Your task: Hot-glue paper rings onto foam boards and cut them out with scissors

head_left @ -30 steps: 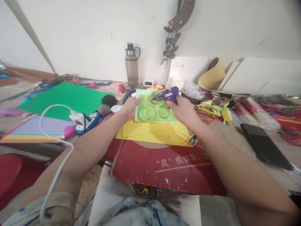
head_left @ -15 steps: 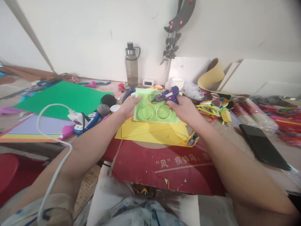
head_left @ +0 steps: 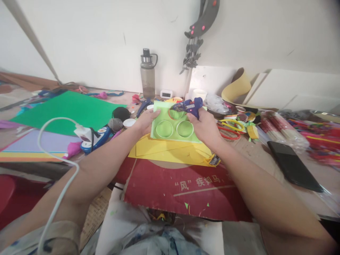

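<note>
A light green sheet point(head_left: 174, 134) is raised above yellow paper point(head_left: 164, 153), with two pale rings side by side on its lower part and an orange-edged ring above them. My left hand point(head_left: 147, 120) grips the sheet's left edge, thumb on top. In my right hand point(head_left: 205, 124) is a purple-blue glue gun point(head_left: 193, 105), its nozzle pointing left over the upper ring. The fingers of that hand also lie at the sheet's right edge, partly hidden behind the gun and the sheet.
A red cardboard point(head_left: 186, 191) lies nearest me. Green paper point(head_left: 69, 111), a power strip point(head_left: 97, 140) and a white cable point(head_left: 57, 152) are at left. A bottle point(head_left: 148, 76) stands at the back. Red-handled scissors point(head_left: 230, 132) and a black phone point(head_left: 293, 164) lie at right.
The green sheet looks tilted slightly more toward the camera, showing more of the upper ring. Both hands keep their holds. The whole view has shifted slightly.
</note>
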{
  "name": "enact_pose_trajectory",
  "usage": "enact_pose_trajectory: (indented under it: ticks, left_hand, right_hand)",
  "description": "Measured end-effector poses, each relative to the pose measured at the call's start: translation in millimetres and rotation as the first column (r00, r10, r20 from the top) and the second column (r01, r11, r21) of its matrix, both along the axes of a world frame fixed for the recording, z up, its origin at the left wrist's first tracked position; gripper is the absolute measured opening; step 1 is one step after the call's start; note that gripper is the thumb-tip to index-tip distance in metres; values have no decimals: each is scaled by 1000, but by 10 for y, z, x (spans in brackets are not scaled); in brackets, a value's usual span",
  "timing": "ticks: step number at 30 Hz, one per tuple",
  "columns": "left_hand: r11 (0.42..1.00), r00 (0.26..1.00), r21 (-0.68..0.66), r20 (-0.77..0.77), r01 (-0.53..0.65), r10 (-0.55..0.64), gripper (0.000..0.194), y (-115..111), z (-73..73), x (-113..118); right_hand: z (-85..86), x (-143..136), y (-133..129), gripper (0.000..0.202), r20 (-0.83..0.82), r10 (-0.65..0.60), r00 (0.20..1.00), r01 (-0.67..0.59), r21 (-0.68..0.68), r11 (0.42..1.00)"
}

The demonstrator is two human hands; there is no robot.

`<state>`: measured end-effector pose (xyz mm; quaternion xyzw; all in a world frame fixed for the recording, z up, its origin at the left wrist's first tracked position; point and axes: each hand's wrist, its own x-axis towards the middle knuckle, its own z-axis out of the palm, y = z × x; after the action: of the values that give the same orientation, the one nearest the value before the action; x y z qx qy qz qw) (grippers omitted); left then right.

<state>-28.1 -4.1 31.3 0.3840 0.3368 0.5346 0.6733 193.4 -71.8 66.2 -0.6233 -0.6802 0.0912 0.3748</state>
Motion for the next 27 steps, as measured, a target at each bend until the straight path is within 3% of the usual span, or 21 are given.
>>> enact_pose_trajectory:
  ticks: [10,27]
  left_hand:
    - [1000,999,-9,37,-14,15,25,-31,33,25]
    - [995,998,72,-19,-63,65,15,-111,92,70]
  right_hand:
    - [-29,7,-13,49,161,-39,986,22,108,994]
    - [19,0,-70,39,389,-142,910,103,119,988]
